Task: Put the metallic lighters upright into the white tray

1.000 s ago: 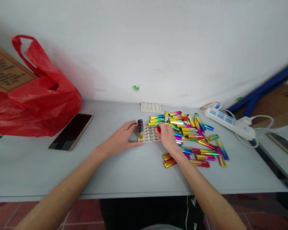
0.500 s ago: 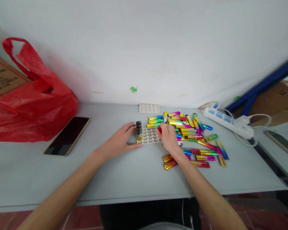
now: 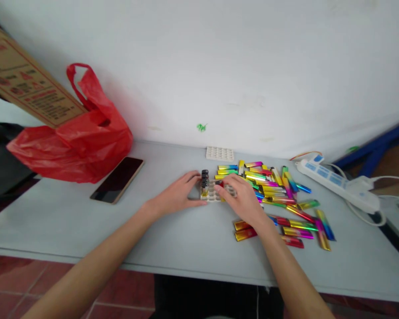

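At the far left a printed cardboard box (image 3: 36, 82) leans above a red plastic bag (image 3: 89, 144), and a dark-screened phone (image 3: 118, 179) lies just beside the bag on the grey table (image 3: 186, 248). The left hand (image 3: 176, 192) is spread rather than clenched, its thumb and fingers about the left end of a pale holed tray (image 3: 213, 196). Several black-topped lighters (image 3: 205, 180) stand upright in a row at that end. Behind lies a second pale tray (image 3: 220, 153), near the wall. The right hand (image 3: 244, 199) pinches a red lighter (image 3: 220, 183) over the first tray; its lower end seems hidden, so I cannot say whether it sits in a hole. Loose metallic lighters (image 3: 274, 189) lie scattered farther right, then a white power strip (image 3: 339, 182).
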A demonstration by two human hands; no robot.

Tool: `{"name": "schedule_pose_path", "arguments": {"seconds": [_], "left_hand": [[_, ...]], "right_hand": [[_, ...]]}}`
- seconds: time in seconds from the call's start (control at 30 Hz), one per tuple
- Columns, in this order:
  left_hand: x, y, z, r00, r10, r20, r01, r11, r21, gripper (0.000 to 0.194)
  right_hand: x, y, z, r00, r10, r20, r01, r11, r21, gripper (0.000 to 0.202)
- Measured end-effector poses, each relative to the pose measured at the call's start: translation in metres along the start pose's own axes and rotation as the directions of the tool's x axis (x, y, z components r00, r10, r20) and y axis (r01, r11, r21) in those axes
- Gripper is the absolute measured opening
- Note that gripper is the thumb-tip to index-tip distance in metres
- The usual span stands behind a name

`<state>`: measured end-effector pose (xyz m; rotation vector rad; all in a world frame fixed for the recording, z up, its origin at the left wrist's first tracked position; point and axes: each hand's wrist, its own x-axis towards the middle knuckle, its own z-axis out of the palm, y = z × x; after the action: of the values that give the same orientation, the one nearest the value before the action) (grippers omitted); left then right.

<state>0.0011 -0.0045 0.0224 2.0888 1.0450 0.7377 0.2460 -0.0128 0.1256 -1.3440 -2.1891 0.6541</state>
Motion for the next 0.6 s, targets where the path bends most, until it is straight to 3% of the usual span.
{"name": "schedule_pose_path", "arguments": {"seconds": [0.07, 0.17, 0.3, 0.5, 0.6], "left_hand": [[-0.001, 0.000, 0.000, 1.000, -0.005, -0.009, 0.005, 1.000, 0.002, 0.076], [-0.001, -0.001, 0.000, 1.000, -0.006, -0.006, 0.007, 1.000, 0.006, 0.076], [0.000, -0.001, 0.000, 1.000, -0.001, 0.004, 0.001, 1.000, 0.004, 0.074], [0.000, 0.001, 0.000, 1.000, -0.005, -0.004, 0.005, 1.000, -0.015, 0.074], [-0.001, 0.000, 0.001, 1.000, 0.006, -0.017, -0.006, 1.000, -0.025, 0.072]], "right_hand": [[0.000, -0.003, 0.000, 0.999, -0.045, -0.004, 0.045, 0.999, -0.020, 0.038], [-0.001, -0.006, 0.003, 1.000, -0.015, 0.006, 0.015, 1.000, 0.001, 0.038], [-0.002, -0.006, 0.007, 0.996, -0.019, 0.089, 0.015, 0.999, 0.044, 0.022], [-0.001, -0.001, 0.009, 0.975, -0.146, 0.165, 0.175, 0.969, -0.175, 0.023], [0.000, -0.003, 0.013, 0.967, -0.147, 0.208, 0.208, 0.928, -0.310, 0.028]]}}
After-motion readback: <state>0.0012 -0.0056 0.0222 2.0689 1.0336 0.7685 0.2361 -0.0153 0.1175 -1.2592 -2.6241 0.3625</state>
